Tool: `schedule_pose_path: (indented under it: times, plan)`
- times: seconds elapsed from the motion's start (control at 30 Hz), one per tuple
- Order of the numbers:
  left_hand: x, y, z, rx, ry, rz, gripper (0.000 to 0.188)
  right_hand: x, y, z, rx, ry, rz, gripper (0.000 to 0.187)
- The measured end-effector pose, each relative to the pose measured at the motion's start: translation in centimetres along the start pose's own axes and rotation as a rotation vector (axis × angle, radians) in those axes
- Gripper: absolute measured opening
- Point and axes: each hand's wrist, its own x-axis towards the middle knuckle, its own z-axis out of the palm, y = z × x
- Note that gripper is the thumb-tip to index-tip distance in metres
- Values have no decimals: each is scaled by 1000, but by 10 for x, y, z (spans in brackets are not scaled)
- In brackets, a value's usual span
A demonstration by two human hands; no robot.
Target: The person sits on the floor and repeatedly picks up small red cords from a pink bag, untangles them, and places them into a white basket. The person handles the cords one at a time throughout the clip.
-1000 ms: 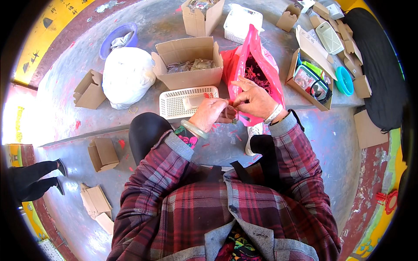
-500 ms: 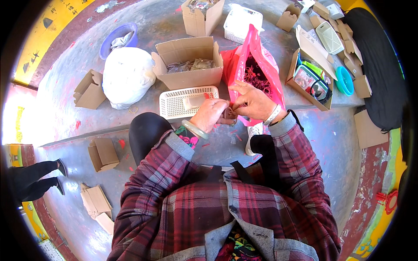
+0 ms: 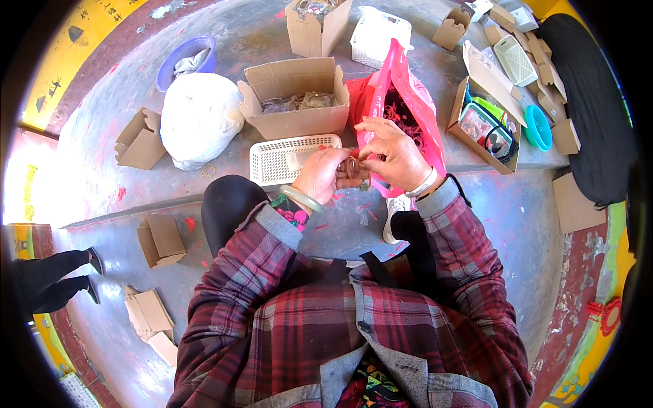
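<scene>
In front of my knees, my left hand (image 3: 320, 178) is closed around a small clear packet (image 3: 353, 167) with something pale and looped in it; its exact kind is too small to make out. My right hand (image 3: 396, 158) pinches at the packet's right edge with thumb and forefinger. Just beyond my left hand lies a white perforated plastic basket (image 3: 264, 166) with a small pale item in it. Behind my right hand stands an open pink plastic bag (image 3: 426, 112) full of dark red stringy pieces. A cardboard box (image 3: 292, 124) holding several clear packets stands behind the basket.
A stuffed white bag (image 3: 201, 122) and a purple basin (image 3: 166, 66) stand to the left. On the right are an open carton (image 3: 454, 121), a teal basin (image 3: 538, 128) and more boxes. The raised step's edge (image 3: 136, 213) crosses ahead. Another person's legs (image 3: 58, 272) show at far left.
My hands have shifted slightly apart, and my left hand has turned so that more of the clear packet shows. My right fingers have lifted a little. The surroundings stay the same.
</scene>
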Motion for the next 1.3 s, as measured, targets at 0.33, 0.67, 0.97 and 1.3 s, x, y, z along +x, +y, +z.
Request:
schedule_pose_path:
  times: [0.33, 0.67, 0.97, 1.3]
  plan:
    - [2, -11, -6, 232, -89, 59, 27, -5, 11, -1, 99, -243, 102, 18]
    - [4, -16, -8, 328, -139, 98, 31, -8, 13, 2, 3, -389, 104, 19]
    - [1, -10, -4, 272, -77, 103, 25, -8, 14, -2, 210, -278, 229, 22]
    - [3, -14, -8, 240, -99, 71, 27, 1, 8, -3, 306, -501, 201, 25]
